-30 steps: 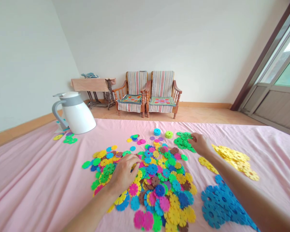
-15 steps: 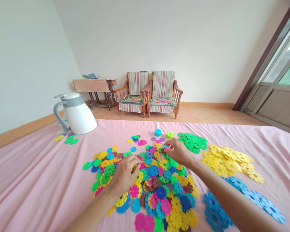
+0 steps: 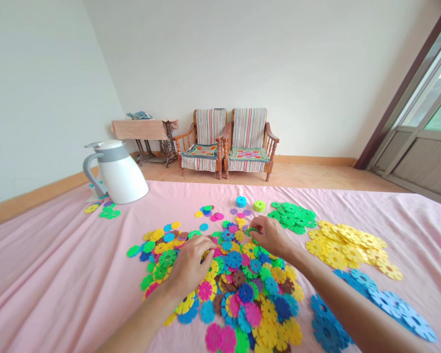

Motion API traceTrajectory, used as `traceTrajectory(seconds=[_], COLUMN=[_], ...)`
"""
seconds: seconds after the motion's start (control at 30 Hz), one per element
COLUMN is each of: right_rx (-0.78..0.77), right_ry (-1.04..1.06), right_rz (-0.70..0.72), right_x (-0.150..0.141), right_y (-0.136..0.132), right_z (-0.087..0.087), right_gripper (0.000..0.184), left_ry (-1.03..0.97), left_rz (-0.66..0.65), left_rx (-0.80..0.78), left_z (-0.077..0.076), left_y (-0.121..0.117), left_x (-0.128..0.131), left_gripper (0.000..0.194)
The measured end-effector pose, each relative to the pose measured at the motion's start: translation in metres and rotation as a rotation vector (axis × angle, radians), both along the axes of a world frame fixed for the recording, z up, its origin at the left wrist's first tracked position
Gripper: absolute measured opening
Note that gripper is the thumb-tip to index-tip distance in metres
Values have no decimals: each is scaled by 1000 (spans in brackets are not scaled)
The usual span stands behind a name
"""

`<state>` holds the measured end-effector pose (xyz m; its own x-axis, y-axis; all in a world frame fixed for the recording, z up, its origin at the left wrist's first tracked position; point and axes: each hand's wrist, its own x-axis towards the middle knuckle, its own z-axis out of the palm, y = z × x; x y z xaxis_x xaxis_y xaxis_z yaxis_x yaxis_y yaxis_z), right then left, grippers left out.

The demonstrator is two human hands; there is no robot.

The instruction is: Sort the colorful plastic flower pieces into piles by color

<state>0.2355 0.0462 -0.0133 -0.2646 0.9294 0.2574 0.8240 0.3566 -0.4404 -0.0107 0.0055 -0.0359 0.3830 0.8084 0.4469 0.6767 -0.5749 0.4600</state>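
Observation:
A mixed heap of notched plastic discs (image 3: 233,260) in pink, yellow, green, blue, brown and purple is spread on the pink cloth. Over the left part of the heap, my left hand (image 3: 191,261) is closed with its fingers curled; whatever it holds, if anything, is hidden. My right hand (image 3: 271,234) is at the far right edge of the heap, its fingertips pinched on a green notched disc (image 3: 253,229). Just beyond it stand a small blue stack of discs (image 3: 241,201) and a lime-green stack (image 3: 259,206).
Green discs (image 3: 294,217), larger yellow discs (image 3: 347,243) and large blue discs (image 3: 327,323) lie in separate piles on the right. A white thermos jug (image 3: 123,177) stands at the left, with a few discs beside it. Two wooden armchairs (image 3: 249,127) are against the wall.
My right hand has lowered slightly, and its fingers have closed on a green disc. My left hand stays in nearly the same place, still curled.

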Motion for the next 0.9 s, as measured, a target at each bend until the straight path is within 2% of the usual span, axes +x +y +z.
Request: traceTrajectory(seconds=[0.2, 0.5, 0.6, 0.7, 0.83, 0.9], right_rx=[23, 84, 99, 82, -8, -49], right_ry=[97, 139, 146, 135, 102, 75], right_rz=[-121, -537, -597, -485, -137, 20], right_x=[14, 110, 119, 100, 49, 27], right_y=[-9, 29, 33, 23, -3, -15], right_z=[7, -3, -2, -1, 2, 4], right_gripper=[13, 22, 29, 28, 15, 17], left_ry=[-15, -2, 6, 9, 9, 8], left_rz=[-4, 6, 6, 3, 4, 3], left_rx=[12, 25, 17, 7, 6, 10], left_z=[-1, -2, -3, -4, -5, -6], left_y=[0, 1, 1, 1, 1, 2], left_x=[-1, 0, -1, -2, -2, -2], left_gripper=[19, 19, 19, 19, 18, 18])
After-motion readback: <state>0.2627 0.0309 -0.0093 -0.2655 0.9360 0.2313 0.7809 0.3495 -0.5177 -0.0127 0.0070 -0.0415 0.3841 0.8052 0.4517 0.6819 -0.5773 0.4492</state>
